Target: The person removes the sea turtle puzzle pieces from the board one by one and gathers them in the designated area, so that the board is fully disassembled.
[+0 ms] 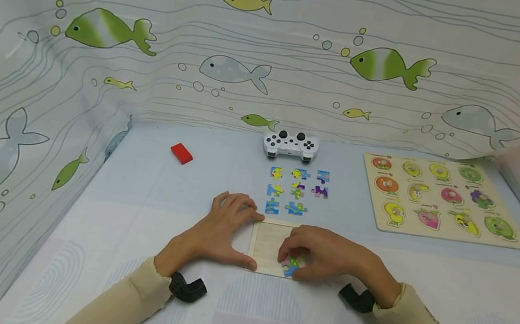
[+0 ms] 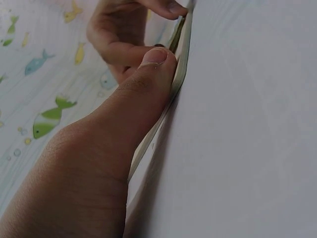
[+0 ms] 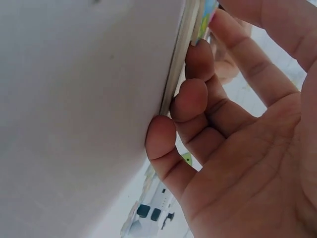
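Observation:
A small wooden puzzle tray (image 1: pixel 269 246) lies on the table between both hands. My left hand (image 1: pixel 222 233) steadies its left side, fingers spread, with the thumb at the lower left corner and the index finger at the upper left. In the left wrist view that thumb (image 2: pixel 143 82) rests along the tray's edge. My right hand (image 1: pixel 334 255) pinches a colourful puzzle piece (image 1: pixel 291 266) over the tray's lower right part; fingers partly cover it. The right wrist view shows its fingertips against the tray's edge. Several loose puzzle pieces (image 1: pixel 275 190) lie in rows just beyond the tray.
A white game controller (image 1: pixel 291 145) sits behind the loose pieces. Off to the left lies a red block (image 1: pixel 181 153). A wooden fruit puzzle board (image 1: pixel 443 207) occupies the table's right side. Fish-patterned cloth (image 1: pixel 181 17) rises behind the table.

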The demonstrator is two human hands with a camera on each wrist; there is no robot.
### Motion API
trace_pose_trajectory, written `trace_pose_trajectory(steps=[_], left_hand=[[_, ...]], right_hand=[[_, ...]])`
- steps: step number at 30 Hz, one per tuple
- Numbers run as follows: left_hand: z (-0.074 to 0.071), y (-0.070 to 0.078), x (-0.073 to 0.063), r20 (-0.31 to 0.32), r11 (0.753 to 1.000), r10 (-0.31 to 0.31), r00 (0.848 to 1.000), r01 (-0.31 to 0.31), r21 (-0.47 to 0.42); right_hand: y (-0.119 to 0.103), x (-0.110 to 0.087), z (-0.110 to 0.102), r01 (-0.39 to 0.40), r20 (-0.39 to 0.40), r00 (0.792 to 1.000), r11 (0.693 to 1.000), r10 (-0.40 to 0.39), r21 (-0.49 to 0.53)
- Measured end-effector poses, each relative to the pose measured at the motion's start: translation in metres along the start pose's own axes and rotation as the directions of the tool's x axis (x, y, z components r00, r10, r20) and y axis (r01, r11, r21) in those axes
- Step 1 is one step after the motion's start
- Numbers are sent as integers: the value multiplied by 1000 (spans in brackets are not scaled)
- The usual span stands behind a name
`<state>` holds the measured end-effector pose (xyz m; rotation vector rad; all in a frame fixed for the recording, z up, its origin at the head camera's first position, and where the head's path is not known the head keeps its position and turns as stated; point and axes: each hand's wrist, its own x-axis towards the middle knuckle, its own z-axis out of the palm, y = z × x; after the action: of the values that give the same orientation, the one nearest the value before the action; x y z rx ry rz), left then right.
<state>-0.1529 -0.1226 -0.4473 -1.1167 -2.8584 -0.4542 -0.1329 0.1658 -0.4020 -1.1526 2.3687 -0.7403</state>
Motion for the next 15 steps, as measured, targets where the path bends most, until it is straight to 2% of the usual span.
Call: trace_pose_trajectory(steps=[9, 15], left_hand=[[1, -1, -1, -8, 1000, 6, 1000, -6, 4], [1, -2, 0, -13, 1000, 8, 1000, -8, 15]], right_hand=[[4, 1, -1, 29, -44, 999, 999, -27, 39], [3, -3, -6, -14, 10, 1000, 999, 14, 50]])
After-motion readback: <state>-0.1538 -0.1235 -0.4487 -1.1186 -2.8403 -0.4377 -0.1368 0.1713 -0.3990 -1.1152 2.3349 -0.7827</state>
